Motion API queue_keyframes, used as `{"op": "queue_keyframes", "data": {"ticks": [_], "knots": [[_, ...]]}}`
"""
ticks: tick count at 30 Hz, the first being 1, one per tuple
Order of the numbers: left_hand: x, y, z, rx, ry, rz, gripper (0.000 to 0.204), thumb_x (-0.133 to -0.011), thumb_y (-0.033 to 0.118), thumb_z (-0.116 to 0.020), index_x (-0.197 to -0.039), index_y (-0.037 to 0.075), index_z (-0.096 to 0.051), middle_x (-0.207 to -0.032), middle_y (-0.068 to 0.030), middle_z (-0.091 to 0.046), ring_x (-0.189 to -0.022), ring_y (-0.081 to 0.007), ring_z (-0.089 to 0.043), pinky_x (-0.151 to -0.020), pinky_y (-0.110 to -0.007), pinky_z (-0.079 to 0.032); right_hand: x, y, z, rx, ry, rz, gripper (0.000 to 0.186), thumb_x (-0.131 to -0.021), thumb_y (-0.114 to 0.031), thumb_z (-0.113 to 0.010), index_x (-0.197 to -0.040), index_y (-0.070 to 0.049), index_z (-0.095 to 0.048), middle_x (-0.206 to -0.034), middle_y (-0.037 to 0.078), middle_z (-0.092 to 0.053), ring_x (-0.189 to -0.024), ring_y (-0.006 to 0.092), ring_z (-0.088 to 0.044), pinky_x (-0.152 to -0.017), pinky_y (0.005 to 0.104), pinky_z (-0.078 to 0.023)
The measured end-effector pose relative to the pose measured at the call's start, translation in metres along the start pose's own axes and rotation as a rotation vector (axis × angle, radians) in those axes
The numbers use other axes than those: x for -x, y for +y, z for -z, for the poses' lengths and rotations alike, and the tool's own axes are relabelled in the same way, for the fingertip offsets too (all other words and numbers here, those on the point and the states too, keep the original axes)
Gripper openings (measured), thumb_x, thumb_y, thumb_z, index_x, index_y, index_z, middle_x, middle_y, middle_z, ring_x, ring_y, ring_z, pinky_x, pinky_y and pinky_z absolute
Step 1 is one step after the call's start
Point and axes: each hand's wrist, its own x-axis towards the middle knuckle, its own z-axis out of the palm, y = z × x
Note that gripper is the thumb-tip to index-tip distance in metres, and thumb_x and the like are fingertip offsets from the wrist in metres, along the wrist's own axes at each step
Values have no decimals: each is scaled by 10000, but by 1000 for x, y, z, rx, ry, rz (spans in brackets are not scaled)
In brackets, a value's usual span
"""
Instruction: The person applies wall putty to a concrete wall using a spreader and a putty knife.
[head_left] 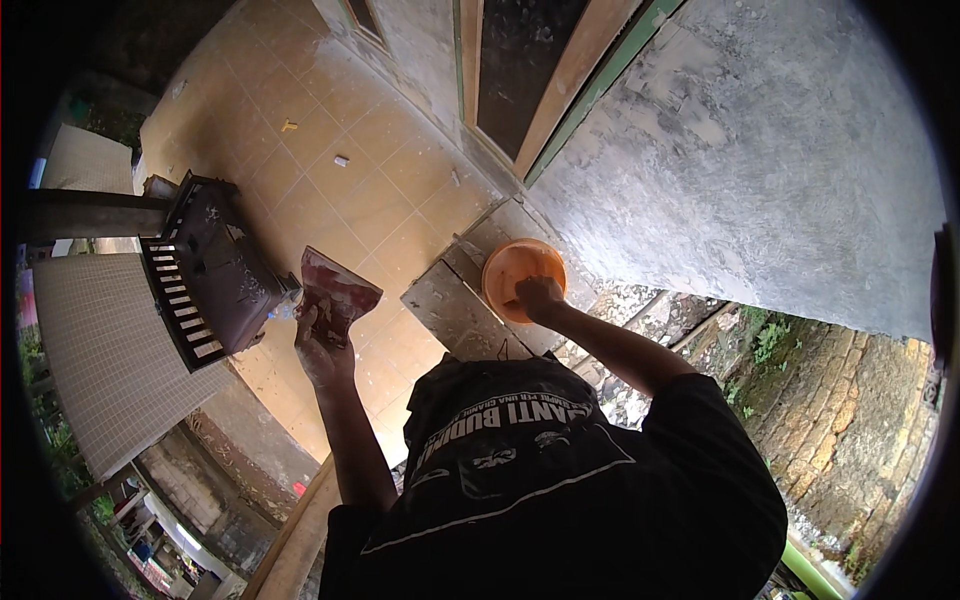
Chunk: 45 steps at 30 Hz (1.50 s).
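My left hand (pixel 323 355) is closed round the lower end of a dark red flat piece (pixel 338 292), which widens toward its far edge and has pale smears on it. It is held up above the tiled floor. My right hand (pixel 540 298) reaches into an orange bucket (pixel 524 250), its fingers curled down inside the near part. The bucket stands on a grey board or slab beside the wall. Whatever the right fingers hold is hidden by the hand itself.
A worn dark brown padded seat (pixel 228 262) stands at the left. A yellow bit (pixel 289 126) and a white piece (pixel 341 160) lie on the tiles (pixel 330 205). A grey plastered wall (pixel 740 150) rises at the right, with rubble (pixel 620 340) below it. A door frame (pixel 540 110) stands ahead.
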Motion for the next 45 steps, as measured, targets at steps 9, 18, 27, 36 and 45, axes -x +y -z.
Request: {"op": "queue_keyframes", "data": {"ticks": [9, 18, 27, 36, 45], "knots": [[-3, 2, 12, 54, 10, -7, 322, -830, 105, -537, -1142, 29, -549, -1142, -99, -587, -1097, -214, -549, -964, -332, -439, 5, 1, 0, -116, -58, 54, 205, -768, -255, -668, -889, -94, -699, -845, 198, -674, -856, 323, -669, -739, 433, -535], [-4, 2, 10, 48, 45, 8, 344, -836, 117, -546, -1168, 28, -538, -1169, -99, -580, -1089, -214, -546, -955, -327, -439, 2, 6, -12, -292, 357, 96, 184, -813, -196, -583, -835, -32, -664, -799, 225, -655, -756, 367, -667, -639, 438, -539], [-5, 2, 8, 34, 40, 26, 334, -833, 126, -556, -1154, 32, -548, -1150, -98, -589, -1066, -213, -557, -945, -319, -440, -24, 32, -34, -254, 562, -69, 176, -761, -155, -623, -819, 11, -622, -828, 267, -633, -815, 410, -636, -675, 493, -507], [-2, -1, 1, 27, 83, 24, 385, -810, 124, -563, -1181, 29, -530, -1187, -102, -568, -1102, -225, -539, -968, -329, -431, -17, 14, -36, -227, 756, -123, 329, -804, -320, -640, -853, 5, -636, -855, 245, -648, -804, 359, -658, -679, 461, -520], [0, -2, 0, 54, 49, 6, 377, -816, 126, -565, -1178, 24, -536, -1171, -104, -577, -1088, -226, -549, -970, -341, -433, -18, 0, -14, -596, 301, -398, 268, -823, -266, -575, -788, -25, -686, -778, 262, -641, -810, 406, -646, -734, 492, -520]]}}
